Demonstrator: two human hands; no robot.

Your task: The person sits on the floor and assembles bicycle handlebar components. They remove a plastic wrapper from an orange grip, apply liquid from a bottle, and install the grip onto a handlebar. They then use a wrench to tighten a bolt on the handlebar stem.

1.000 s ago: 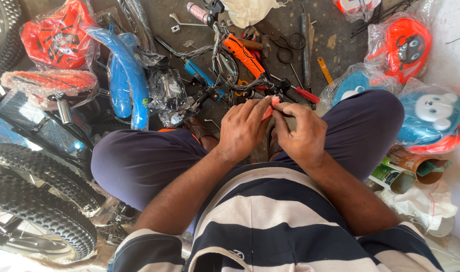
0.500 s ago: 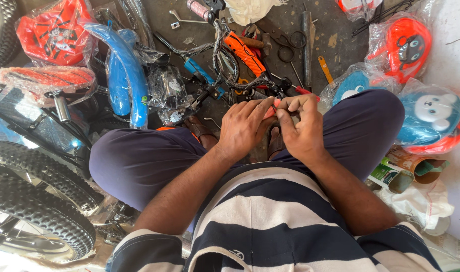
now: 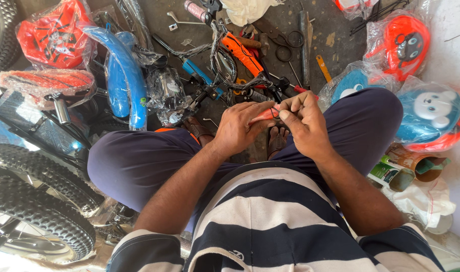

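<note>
A small red-handled tool with a thin dark metal tip (image 3: 264, 114) sits between the two hands, just above the person's lap and in front of the knees, held close to the body where the head camera looks straight down on it. The left hand (image 3: 240, 128) is closed around the red handle, fingers curled under it and thumb along the top, so the tool is steadied from below. The right hand (image 3: 303, 121) meets it from the other side with fingertips pinched narrowly on the dark tip, a grip that suits fine work on a small part; what exactly is pinched there is too small to tell. The person sits with knees spread in dark blue trousers (image 3: 139, 166) and a navy-and-white striped shirt (image 3: 270, 221), which leaves a working gap over the dusty concrete floor (image 3: 335, 35). Just beyond the hands lie an orange-handled tool (image 3: 242, 53) and a tangle of black cables (image 3: 225, 65), near enough to reach. To the left, a curved blue plastic mudguard (image 3: 126, 75) and black knobbly tyres (image 3: 38, 201) lie further out. On the right, plastic-wrapped round cartoon-face covers in blue and orange (image 3: 431, 116) lie bagged and well apart from the work.
</note>
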